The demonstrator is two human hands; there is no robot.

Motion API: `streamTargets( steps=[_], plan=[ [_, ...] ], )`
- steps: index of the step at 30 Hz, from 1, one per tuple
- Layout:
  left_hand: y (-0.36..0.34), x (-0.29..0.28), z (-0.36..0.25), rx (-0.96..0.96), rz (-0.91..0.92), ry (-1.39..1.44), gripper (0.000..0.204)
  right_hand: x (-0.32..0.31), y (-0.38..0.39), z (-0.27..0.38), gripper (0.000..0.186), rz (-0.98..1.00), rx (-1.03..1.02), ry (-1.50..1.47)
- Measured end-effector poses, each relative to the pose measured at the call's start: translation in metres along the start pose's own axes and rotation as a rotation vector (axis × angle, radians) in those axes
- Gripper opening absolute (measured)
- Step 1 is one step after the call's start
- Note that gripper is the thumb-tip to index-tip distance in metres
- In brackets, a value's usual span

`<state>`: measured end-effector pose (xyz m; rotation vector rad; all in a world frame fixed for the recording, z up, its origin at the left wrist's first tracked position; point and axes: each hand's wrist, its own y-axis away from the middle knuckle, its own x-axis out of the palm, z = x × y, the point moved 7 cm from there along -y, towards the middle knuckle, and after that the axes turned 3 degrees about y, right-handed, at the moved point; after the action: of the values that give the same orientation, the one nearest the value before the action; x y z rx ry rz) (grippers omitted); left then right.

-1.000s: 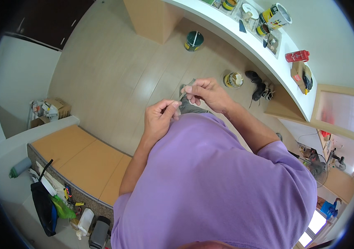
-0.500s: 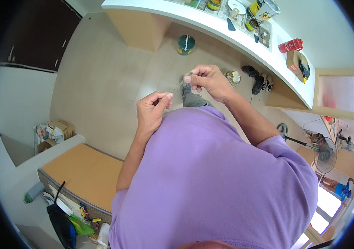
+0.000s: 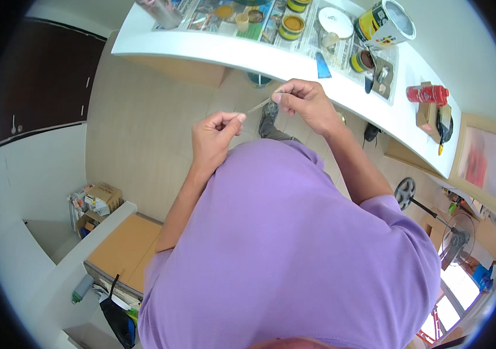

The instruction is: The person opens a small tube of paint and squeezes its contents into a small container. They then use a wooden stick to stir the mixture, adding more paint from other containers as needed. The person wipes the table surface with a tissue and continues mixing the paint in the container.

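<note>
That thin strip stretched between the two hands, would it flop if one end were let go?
Probably: the thin strip looks very slender and see-through, so likely light and limp. Left hand and right hand each pinch an end.

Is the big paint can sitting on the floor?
No, the big paint can stands up on the white counter, beside the smaller tins, well above the floor.
</note>
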<state>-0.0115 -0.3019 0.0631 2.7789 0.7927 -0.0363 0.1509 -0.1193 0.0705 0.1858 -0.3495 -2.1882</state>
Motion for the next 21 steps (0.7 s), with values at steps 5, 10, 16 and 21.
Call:
streamTargets(
  steps=[5,10,16,21],
  plan=[
    [-0.067,0.035,-0.036,-0.021,0.110,-0.036,0.019,-0.052,-0.031,0.015,0.020,-0.083,0.010,-0.065],
    [-0.122,0.021,-0.014,-0.119,0.146,-0.125,0.021,-0.132,-0.043,0.027,0.022,-0.548,-0.089,-0.136],
    [-0.166,-0.003,0.024,-0.126,0.278,-0.239,0.023,-0.169,-0.065,0.026,0.022,-0.844,-0.142,0.116],
    [-0.169,-0.027,0.043,-0.191,0.267,-0.267,0.025,-0.158,-0.117,0.006,0.028,-0.870,-0.122,0.370]
  ],
)
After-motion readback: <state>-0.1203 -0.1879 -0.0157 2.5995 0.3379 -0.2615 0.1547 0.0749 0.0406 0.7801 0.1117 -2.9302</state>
